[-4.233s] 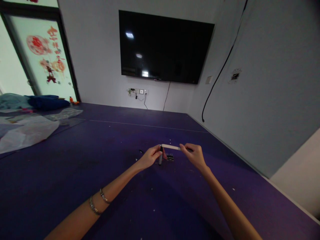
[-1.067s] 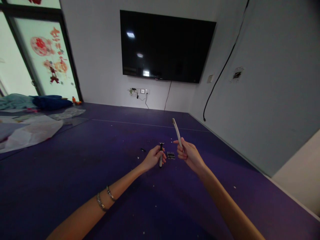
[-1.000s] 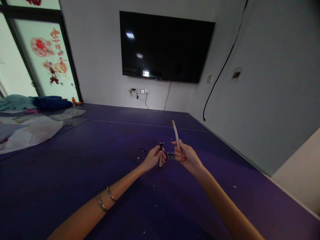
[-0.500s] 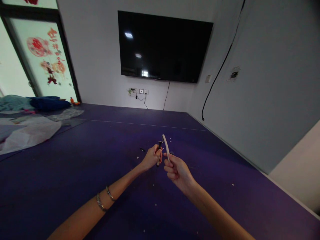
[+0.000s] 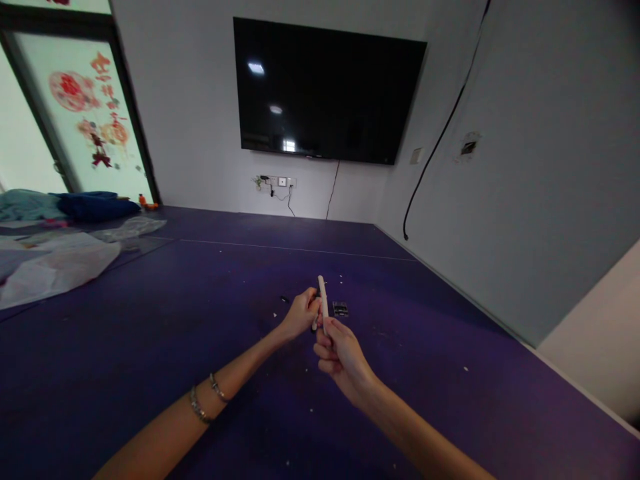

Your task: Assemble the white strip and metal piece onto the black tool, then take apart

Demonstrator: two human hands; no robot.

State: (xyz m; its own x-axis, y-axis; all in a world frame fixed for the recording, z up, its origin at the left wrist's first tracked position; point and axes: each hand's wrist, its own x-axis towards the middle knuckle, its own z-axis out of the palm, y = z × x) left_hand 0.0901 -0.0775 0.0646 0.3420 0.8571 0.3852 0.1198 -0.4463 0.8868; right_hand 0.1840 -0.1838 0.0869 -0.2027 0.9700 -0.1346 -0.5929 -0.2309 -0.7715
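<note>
My left hand is closed around a slim black and pale razor, whose dark end shows just above the fingers. Between the thumb and fingers of my right hand is a slender white stick, held nearly upright. The stick crosses in front of the razor's upper end; whether they touch I cannot tell. On the purple surface just beyond my right hand lies a small dark square case. A short black piece lies to the left, with small white scraps around.
Crumpled plastic sheeting and a blue cloth lie at the far left. A television hangs on the far wall above sockets. A black cable dangles along the right wall.
My right hand has moved left, bringing the white stick across the razor. The dark case behind it now shows more fully. My left hand has barely moved.
</note>
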